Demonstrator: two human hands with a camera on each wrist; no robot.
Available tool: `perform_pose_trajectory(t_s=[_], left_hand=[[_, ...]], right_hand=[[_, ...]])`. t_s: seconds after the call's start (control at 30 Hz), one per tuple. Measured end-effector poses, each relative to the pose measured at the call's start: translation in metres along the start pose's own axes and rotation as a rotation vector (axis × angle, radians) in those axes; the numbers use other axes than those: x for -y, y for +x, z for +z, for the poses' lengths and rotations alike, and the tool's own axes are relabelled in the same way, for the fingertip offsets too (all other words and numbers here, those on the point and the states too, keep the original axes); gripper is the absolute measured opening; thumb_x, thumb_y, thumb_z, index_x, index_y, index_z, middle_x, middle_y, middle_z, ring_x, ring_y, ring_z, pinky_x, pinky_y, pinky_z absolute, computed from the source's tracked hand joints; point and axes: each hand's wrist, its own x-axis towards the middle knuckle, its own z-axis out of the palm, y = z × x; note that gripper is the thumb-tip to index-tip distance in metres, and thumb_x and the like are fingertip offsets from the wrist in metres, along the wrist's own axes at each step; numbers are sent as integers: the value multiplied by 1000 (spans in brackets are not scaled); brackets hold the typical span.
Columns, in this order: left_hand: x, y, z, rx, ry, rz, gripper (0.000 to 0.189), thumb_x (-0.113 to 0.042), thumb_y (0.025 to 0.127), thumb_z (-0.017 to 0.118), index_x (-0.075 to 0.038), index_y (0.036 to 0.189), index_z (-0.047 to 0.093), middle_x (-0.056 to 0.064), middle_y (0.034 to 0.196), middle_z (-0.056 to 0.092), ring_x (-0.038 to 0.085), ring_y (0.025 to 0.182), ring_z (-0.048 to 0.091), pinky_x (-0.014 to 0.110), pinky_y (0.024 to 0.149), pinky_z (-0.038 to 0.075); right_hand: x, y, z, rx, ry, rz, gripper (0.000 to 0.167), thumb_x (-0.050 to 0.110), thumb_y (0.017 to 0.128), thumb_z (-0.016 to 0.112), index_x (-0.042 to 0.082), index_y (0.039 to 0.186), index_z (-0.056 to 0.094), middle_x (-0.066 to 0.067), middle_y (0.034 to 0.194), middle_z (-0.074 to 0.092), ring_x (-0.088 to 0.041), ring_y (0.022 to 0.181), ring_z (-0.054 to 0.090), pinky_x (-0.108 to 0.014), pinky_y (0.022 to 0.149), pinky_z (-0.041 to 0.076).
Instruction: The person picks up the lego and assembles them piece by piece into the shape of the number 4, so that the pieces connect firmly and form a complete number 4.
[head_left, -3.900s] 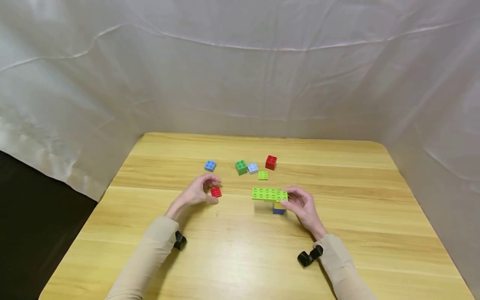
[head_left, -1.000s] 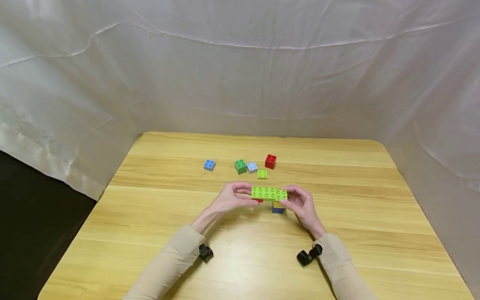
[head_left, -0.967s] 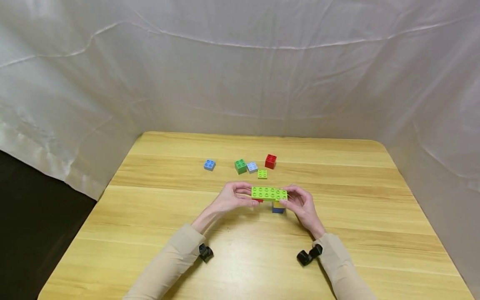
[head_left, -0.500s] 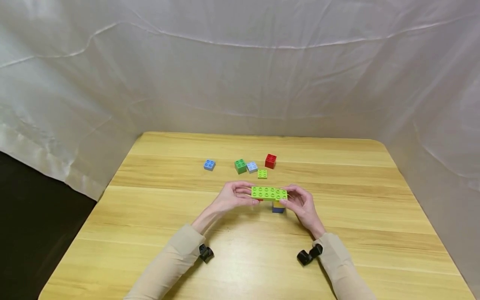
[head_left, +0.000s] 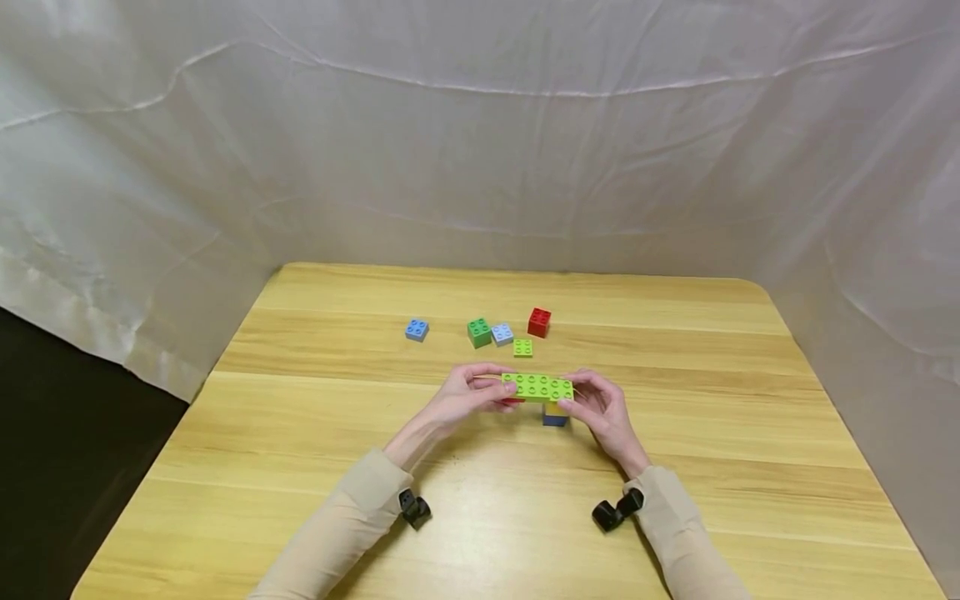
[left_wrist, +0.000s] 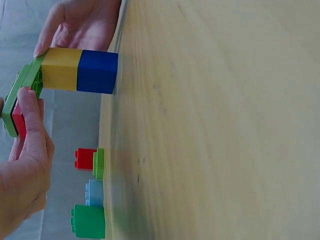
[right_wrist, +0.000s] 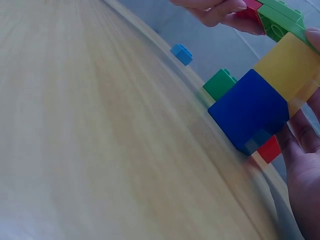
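Observation:
A long lime-green building brick (head_left: 536, 387) bridges out to the left from a stack with a yellow brick (left_wrist: 61, 69) above a blue brick (left_wrist: 97, 71). My right hand (head_left: 611, 421) grips the bridge's right end, thumb at the front edge, fingers behind the stack. Under the left end sits a flat red brick (left_wrist: 19, 119). With my left hand (head_left: 459, 398) I pinch this end: the thumb lies on the green studs and the fingers reach under at the red brick. In the right wrist view the red brick (right_wrist: 250, 9) meets the green underside.
Behind the hands lie loose bricks on the wooden table (head_left: 300, 350): a blue one (head_left: 417, 330), a green one (head_left: 479, 332), a light blue one (head_left: 502, 334), a small lime one (head_left: 522, 348) and a red one (head_left: 539, 322). A pale curtain (head_left: 487, 167) hangs around the table.
My left hand has brought the red brick from the table rightward to under the green brick's left end. Just now its thumb has moved up onto the studs. The right hand has stayed put.

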Motion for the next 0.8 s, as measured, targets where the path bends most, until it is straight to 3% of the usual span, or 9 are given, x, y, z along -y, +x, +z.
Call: perform_pose_trajectory(t_s=[0.2,0.57,0.8], left_hand=[[-2,0,1,-19,-56,-29,42,2,94,64,10,135,54,31,124,66,13,85,75,22,80,63],[-6,-1,8,-79,-148,-41,47,9,90,63,10,136,53,31,127,64,12,87,74,20,79,62],[-6,-2,9,-79,-115,-32,45,8,92,63,11,136,53,29,123,67,12,85,74,21,80,62]], right_hand=[[1,0,1,5,6,-1,32,-14,86,65,-14,117,59,-1,116,65,-9,107,66,-19,97,56],[0,-1,-1,1,-3,7,32,-14,86,65,-14,117,60,-2,116,65,-9,108,67,-20,99,56],[1,0,0,6,-11,35,32,-11,87,67,-6,118,63,0,115,65,-9,108,66,-20,99,56]])
